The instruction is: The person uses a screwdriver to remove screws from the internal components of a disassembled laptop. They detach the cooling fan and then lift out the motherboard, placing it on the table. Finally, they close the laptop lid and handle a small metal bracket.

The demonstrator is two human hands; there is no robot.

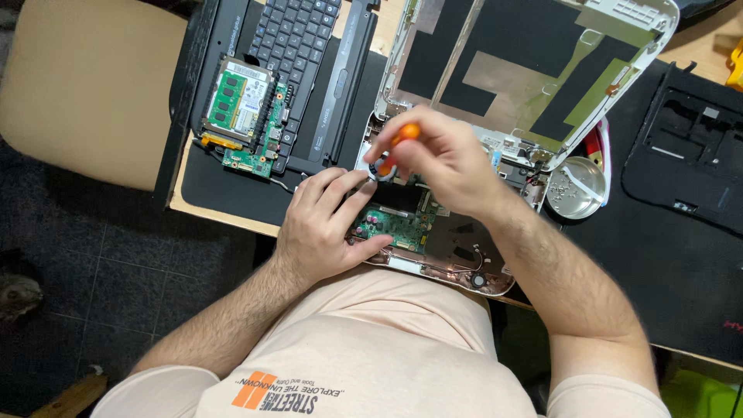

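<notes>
An opened white laptop (534, 70) lies on the desk, its base towards me with the green motherboard (391, 224) exposed. My right hand (445, 159) grips an orange-handled screwdriver (406, 133) held upright over the board's top left corner. My left hand (325, 224) rests on the base's left edge, fingers spread, fingertips beside the screwdriver tip. The tip itself is hidden by my fingers.
A small metal dish (576, 190) with several screws sits right of the laptop. A black keyboard panel (298, 46) with a green circuit board and drive (240, 108) on it lies at the left. A black plastic cover (689, 155) is at the right. A beige chair (85, 85) stands left.
</notes>
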